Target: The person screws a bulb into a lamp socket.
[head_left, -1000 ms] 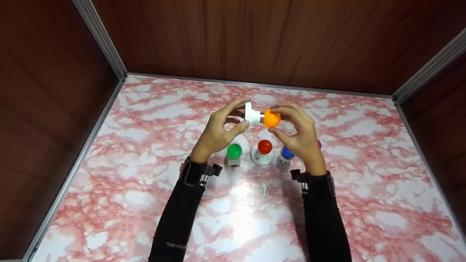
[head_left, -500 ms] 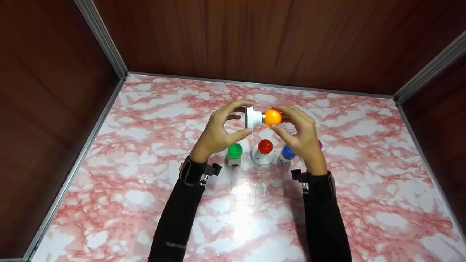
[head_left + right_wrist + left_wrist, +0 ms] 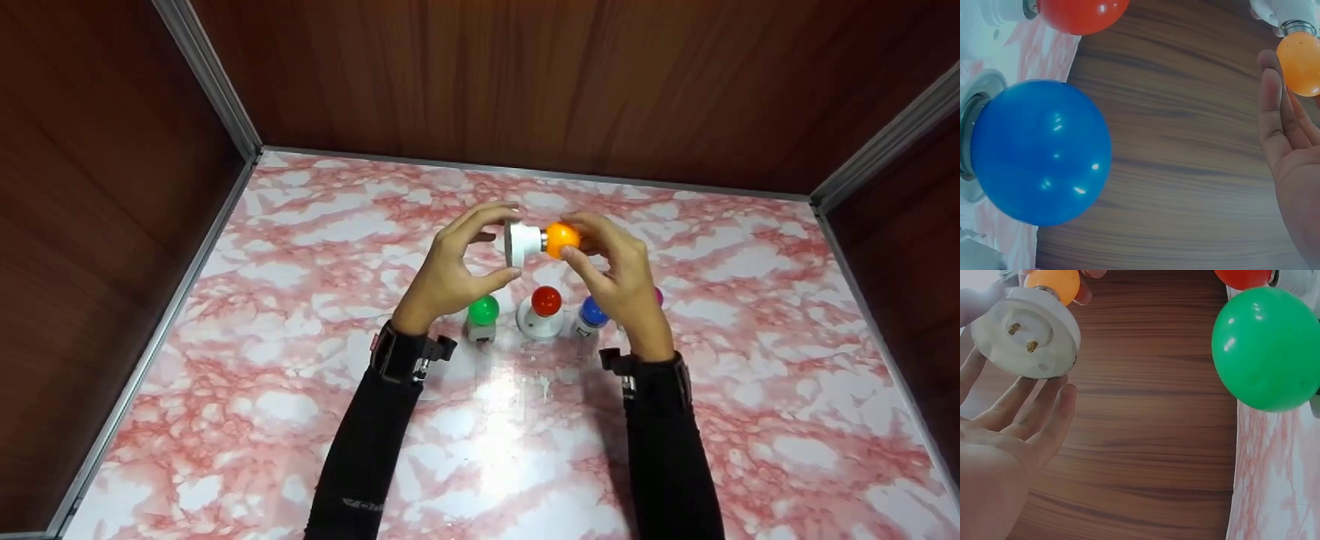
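Note:
My left hand (image 3: 454, 266) grips a white round bulb holder (image 3: 524, 244) by its rim, thumb below and fingers above. In the left wrist view the flat back of the holder (image 3: 1024, 334) shows two brass-coloured screws. An orange bulb (image 3: 562, 240) sits at the holder's mouth, with a strip of its metal cap showing between them. My right hand (image 3: 619, 274) pinches the bulb's glass between thumb and fingers. In the right wrist view the fingers lie along the orange bulb (image 3: 1300, 64). Holder and bulb lie sideways, raised above the table.
On the marbled table (image 3: 285, 409), nearer me, stand a green bulb (image 3: 484, 310), a red bulb (image 3: 546, 301) and a blue bulb (image 3: 593, 312) in holders. A magenta bulb (image 3: 658, 297) shows partly behind my right wrist. Wood panels (image 3: 525, 82) enclose the table.
The holder and orange bulb have shifted slightly to the right. My left thumb has moved down to the holder's lower rim, and my right thumb has moved up onto the bulb's front.

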